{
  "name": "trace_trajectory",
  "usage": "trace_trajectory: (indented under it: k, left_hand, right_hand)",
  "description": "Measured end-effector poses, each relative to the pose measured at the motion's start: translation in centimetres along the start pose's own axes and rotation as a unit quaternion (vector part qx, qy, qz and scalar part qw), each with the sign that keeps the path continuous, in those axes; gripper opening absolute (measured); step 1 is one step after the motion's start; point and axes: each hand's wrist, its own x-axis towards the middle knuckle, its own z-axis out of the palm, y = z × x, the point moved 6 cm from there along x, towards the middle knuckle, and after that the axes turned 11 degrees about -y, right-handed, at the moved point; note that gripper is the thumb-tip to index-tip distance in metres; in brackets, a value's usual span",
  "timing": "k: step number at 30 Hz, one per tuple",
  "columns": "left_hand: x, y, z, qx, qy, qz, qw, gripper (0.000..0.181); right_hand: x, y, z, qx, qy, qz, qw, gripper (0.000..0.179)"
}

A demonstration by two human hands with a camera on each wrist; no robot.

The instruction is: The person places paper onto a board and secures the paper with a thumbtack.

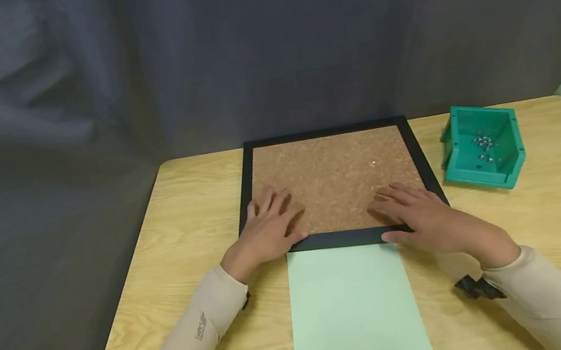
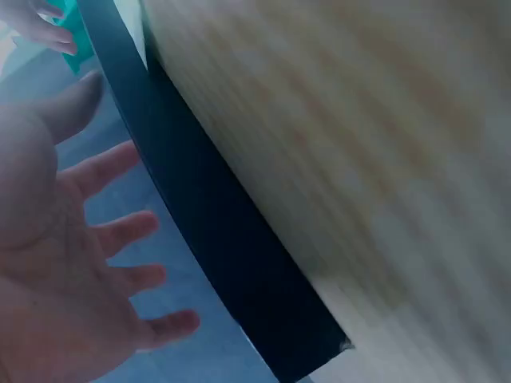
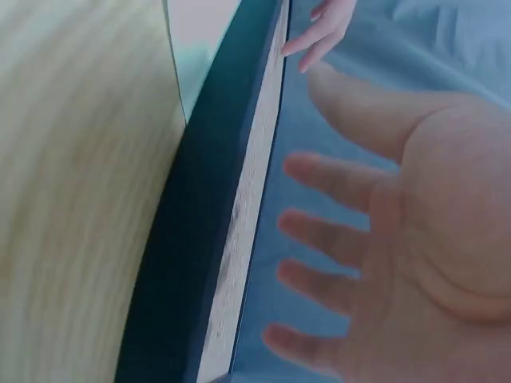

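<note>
- One cork board (image 1: 336, 182) in a black frame (image 1: 344, 238), flat on the tabletop (image 1: 176, 239), roughly mid-width, far side lined up with the tabletop's far edge.
- Small pale bit (image 1: 373, 163) on the cork, toward the right; too small to ID.
- Left hand (image 1: 267, 231): open, fingers spread, holding nothing. Over the board's near-left corner, thumb by the near frame bar.
- Right hand (image 1: 419, 214): same, open and not gripping. Over the near-right corner, thumb also at the near bar.
- Can't tell from the views if either hand's fingertips touch the board.
- Pale green sheet (image 1: 356, 315) flat, from the near frame bar toward the tabletop's near edge. Can't tell if it tucks under the frame.
- Teal bin (image 1: 484, 120) right of the board, near the tabletop's far right corner, not touching the frame. Small shiny metallic pieces (image 1: 483, 142) inside.
- Beige sleeves (image 1: 191, 339) on both forearms; black item (image 1: 475, 287) at right wrist.
- Dark curtain (image 1: 267, 50) behind the far edge and along the left edge.
</note>
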Motion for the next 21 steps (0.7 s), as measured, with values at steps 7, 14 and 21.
trace_trajectory:
  k: [7,14,21]
  left_hand:
    - [-2.1,2.5,0.8,0.036,-0.021,0.058,0.9974,0.060]
    - [-7.5,4.2,3.0,-0.007,-0.036,0.096,0.9947,0.062]
    - [-10.5,3.7,4.4,-0.413,-0.101,0.023,0.9049,0.063]
  right_hand:
    - [-1.0,-2.8,1.4,-0.049,-0.024,-0.069,0.9961,0.066]
    - [-3.6,-4.9,3.0,-0.015,0.012,-0.099,0.9949,0.050]
    - [-6.3,-2.6,4.2,0.144,-0.016,0.018,0.9892,0.053]
